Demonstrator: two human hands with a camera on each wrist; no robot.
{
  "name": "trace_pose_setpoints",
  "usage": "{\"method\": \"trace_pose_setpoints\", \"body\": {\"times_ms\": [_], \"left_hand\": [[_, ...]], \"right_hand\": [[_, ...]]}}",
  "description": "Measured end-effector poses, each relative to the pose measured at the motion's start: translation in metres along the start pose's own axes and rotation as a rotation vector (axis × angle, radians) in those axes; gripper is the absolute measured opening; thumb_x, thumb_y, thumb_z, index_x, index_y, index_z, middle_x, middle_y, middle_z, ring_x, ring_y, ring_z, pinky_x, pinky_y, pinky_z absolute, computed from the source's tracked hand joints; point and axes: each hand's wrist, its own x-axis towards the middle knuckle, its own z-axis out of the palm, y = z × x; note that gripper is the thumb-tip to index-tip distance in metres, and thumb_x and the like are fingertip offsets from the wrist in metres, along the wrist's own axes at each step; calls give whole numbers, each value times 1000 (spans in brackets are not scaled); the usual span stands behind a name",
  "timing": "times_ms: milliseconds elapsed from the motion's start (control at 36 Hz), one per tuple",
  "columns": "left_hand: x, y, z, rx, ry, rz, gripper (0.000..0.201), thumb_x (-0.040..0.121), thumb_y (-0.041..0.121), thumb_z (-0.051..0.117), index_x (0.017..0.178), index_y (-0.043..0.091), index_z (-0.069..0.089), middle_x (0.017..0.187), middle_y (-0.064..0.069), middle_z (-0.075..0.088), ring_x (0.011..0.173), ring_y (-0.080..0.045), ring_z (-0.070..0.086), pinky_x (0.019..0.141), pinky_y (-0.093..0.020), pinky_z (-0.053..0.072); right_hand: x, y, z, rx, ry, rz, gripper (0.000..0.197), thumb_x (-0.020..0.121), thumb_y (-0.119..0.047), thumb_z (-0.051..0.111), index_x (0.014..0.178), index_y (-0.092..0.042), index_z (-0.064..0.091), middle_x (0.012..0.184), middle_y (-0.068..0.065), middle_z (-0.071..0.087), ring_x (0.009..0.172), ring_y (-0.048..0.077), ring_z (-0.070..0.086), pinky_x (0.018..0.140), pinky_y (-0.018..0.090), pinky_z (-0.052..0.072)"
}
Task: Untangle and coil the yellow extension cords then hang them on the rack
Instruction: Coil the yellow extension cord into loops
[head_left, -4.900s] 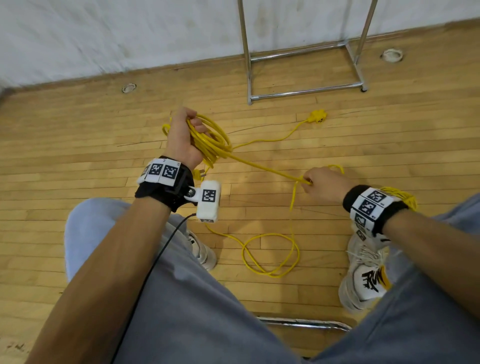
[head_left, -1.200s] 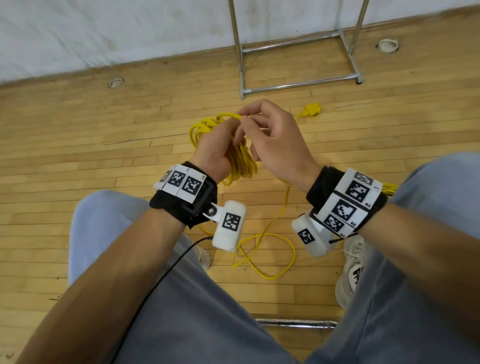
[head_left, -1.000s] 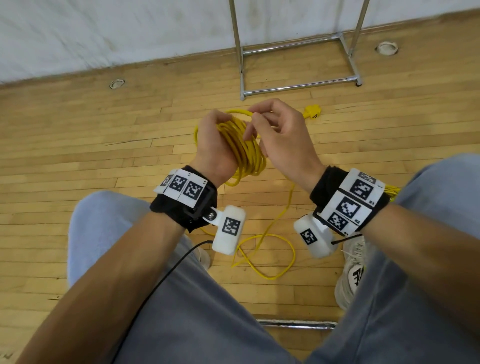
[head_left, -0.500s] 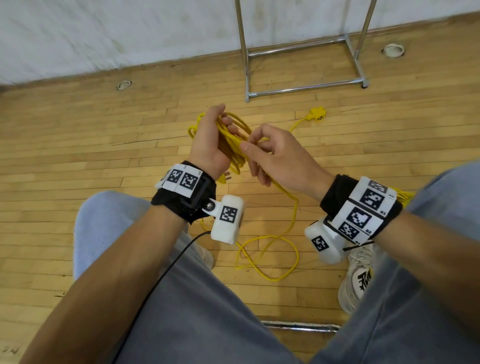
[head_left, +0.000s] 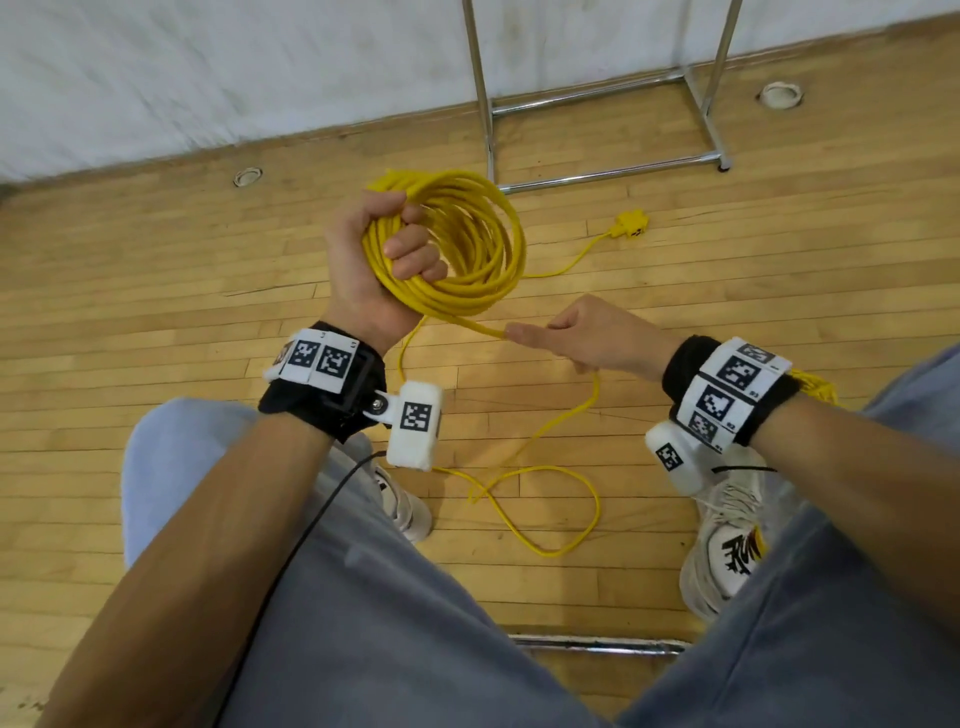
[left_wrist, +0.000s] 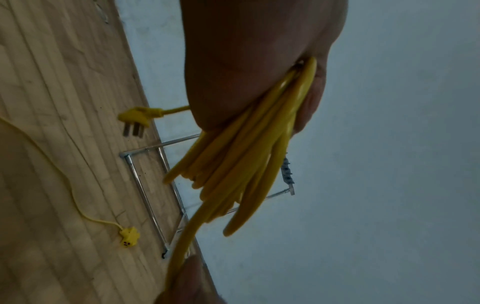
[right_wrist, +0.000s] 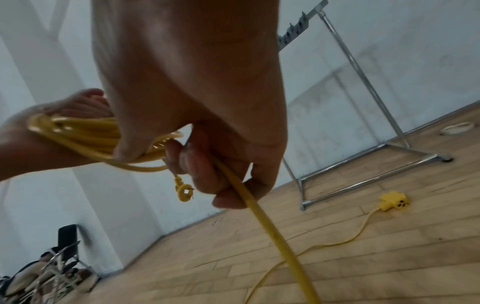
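My left hand (head_left: 382, 260) grips a coil of yellow extension cord (head_left: 478, 244) with several loops, held up above the wooden floor; the same coil (left_wrist: 241, 148) fans out from my palm in the left wrist view. My right hand (head_left: 582, 335) pinches the free strand (head_left: 467, 325) leaving the coil, and that strand (right_wrist: 267, 222) runs down through its fingers. The loose cord (head_left: 545, 499) loops on the floor between my feet and ends at a yellow socket block (head_left: 631, 224). A yellow plug (left_wrist: 136, 118) dangles by the coil. The metal rack (head_left: 597, 104) stands beyond.
A second bundle of yellow cord (head_left: 818, 389) shows behind my right wrist. A roll of tape (head_left: 779, 94) lies right of the rack base, and a small floor fitting (head_left: 248, 176) sits near the wall. A chrome chair bar (head_left: 597, 644) crosses under my knees.
My right hand left the coil and slid down and right along the free strand. My left hand turned the coil so its loops face up and lifted it slightly.
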Motion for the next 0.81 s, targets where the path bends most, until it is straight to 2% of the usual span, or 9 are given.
{"method": "trace_pose_setpoints", "body": {"times_ms": [83,194,306,417,500,556,639,694,806], "left_hand": [[-7,-7,3,120,-55,-36,18,85,25,48,70,15,49,40,10,35,33,-7,31,47,-25,25],[-14,-9,4,186,-112,-105,17,83,24,47,69,15,48,39,10,35,32,-6,31,47,-25,27],[-18,0,-4,256,-143,-153,17,83,25,47,68,16,50,39,11,37,32,-6,32,50,-28,20],[-23,10,-11,297,-135,-169,17,83,24,46,69,16,48,39,11,37,31,-6,31,49,-28,21],[-26,9,-14,345,-96,-155,15,81,23,46,69,15,45,38,10,35,30,-7,30,47,-28,23],[-25,6,-16,383,-68,-159,14,80,23,48,69,15,44,39,9,34,31,-8,29,46,-27,26],[-23,0,-19,454,-33,-203,14,77,21,50,66,15,46,39,7,33,31,-9,28,46,-27,26],[-23,-5,-21,505,-20,-240,15,78,19,49,64,15,45,39,7,33,31,-10,28,46,-27,27],[-21,-16,-21,625,-20,-329,17,80,17,48,64,14,43,39,5,33,31,-12,28,45,-27,27]], "right_hand": [[3,4,-11,-4,65,34,74,71,-78,74,53,-23,27,53,0,24,50,17,27,64,26,35],[4,8,-20,-50,25,-21,71,73,-71,77,56,-21,30,55,0,25,50,14,25,57,30,24],[7,12,-25,-167,-29,-67,66,73,-74,73,62,-14,47,54,-1,34,47,11,31,52,26,29],[11,21,-30,-247,-4,-64,75,68,-81,67,64,-6,60,56,5,44,48,12,37,53,26,34],[15,28,-35,-311,55,-15,74,61,-84,66,60,-11,52,53,2,38,52,16,37,54,29,34],[18,30,-37,-341,102,26,72,63,-80,71,58,-14,45,52,-1,36,52,16,36,56,30,36],[22,30,-38,-378,198,46,69,67,-72,80,61,-7,59,57,0,53,57,15,51,59,29,44],[24,27,-37,-406,246,30,65,67,-69,82,66,-7,67,63,3,62,63,16,59,58,28,43],[26,21,-36,-516,300,43,65,63,-72,83,71,-11,64,73,5,64,68,20,61,60,34,48]]}}
